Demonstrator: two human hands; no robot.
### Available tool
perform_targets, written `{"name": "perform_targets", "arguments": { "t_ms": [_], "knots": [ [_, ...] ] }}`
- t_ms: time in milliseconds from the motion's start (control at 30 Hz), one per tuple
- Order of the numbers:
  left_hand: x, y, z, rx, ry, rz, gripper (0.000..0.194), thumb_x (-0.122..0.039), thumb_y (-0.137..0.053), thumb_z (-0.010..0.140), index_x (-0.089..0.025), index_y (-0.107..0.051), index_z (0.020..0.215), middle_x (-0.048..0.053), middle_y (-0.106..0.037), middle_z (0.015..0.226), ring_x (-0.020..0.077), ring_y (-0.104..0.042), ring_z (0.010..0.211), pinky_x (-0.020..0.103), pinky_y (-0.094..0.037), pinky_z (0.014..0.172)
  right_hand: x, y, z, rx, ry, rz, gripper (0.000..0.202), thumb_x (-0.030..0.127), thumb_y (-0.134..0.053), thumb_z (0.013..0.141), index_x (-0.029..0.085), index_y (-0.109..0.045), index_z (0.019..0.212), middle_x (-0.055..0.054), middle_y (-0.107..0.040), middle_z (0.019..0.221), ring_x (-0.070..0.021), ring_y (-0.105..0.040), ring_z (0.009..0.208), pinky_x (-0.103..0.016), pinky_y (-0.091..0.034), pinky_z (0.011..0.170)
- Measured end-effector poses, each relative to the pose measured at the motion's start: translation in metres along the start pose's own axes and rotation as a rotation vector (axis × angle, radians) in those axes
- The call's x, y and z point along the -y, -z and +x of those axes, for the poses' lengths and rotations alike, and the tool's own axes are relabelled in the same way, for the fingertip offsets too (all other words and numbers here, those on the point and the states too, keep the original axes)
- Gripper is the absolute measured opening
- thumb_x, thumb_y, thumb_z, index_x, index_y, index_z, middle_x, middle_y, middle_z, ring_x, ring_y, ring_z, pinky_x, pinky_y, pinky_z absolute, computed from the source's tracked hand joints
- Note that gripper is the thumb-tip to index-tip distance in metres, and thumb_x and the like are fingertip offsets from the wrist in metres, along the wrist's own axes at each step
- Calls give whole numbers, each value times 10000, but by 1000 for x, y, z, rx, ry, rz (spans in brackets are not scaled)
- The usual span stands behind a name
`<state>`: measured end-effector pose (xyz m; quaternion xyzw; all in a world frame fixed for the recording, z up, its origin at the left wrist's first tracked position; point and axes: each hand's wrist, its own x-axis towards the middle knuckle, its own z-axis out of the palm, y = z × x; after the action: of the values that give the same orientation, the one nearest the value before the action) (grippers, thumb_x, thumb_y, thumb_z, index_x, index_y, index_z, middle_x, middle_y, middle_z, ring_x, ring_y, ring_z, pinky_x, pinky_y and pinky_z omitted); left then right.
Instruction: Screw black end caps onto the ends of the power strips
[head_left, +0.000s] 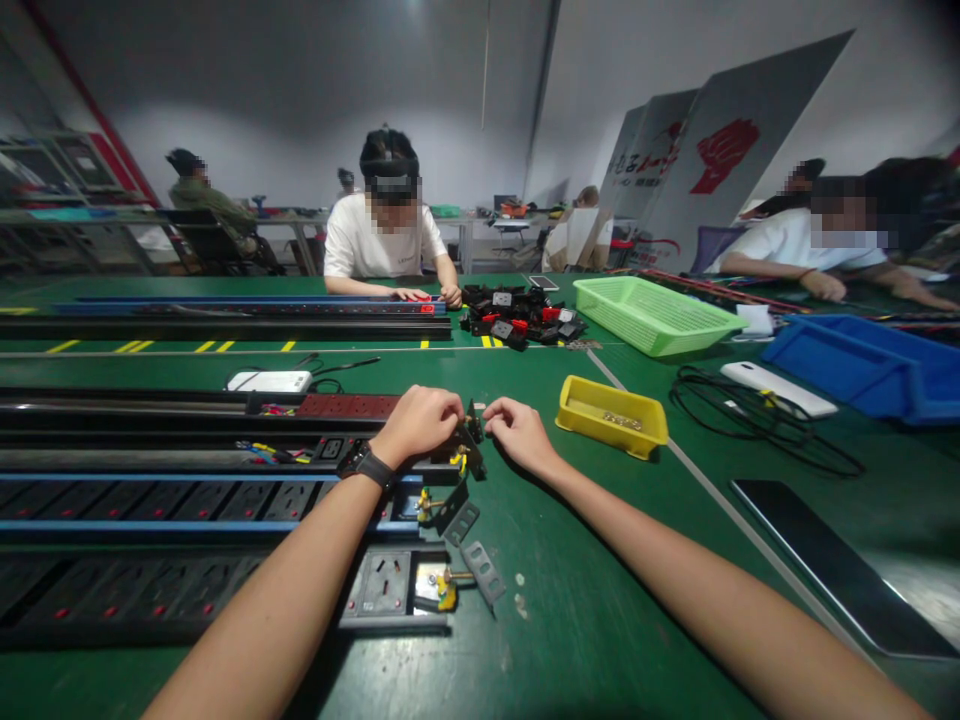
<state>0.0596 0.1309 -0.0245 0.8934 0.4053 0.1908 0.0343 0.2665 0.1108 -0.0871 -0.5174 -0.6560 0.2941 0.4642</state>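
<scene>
My left hand (421,424), with a black watch on its wrist, is closed at a dark metal end bracket (472,430) at the right end of the rear socket strips. Facing it from the right, my right hand (516,430) has its thumb and fingertips drawn together beside the bracket; anything in the pinch is too small to name. Below my left hand lie a blue-edged socket strip (180,500) and a black socket strip (379,582). Slotted brackets (484,572) hang at their ends near yellow-green wires (444,590).
A yellow tray (611,420) with small metal parts stands right of my right hand. Beyond are a green basket (660,315), a pile of black and red sockets (517,318) and a blue bin (862,365). A black cable (765,425) lies rightward. A person (386,235) sits opposite.
</scene>
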Motion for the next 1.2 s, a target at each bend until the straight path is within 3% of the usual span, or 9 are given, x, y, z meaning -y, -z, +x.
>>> {"name": "perform_targets", "arguments": {
  "t_ms": [1200],
  "knots": [
    [-1,1,0,-1,-2,-12,233,-154,-554,826,-223,-776,813,21,-771,801,190,-672,731,276,-388,669,1,1,0,24,-6,-39,202,200,-494,737,196,-678,820,-7,-727,709,-171,-652,667,-261,-449,662]
  ]
}}
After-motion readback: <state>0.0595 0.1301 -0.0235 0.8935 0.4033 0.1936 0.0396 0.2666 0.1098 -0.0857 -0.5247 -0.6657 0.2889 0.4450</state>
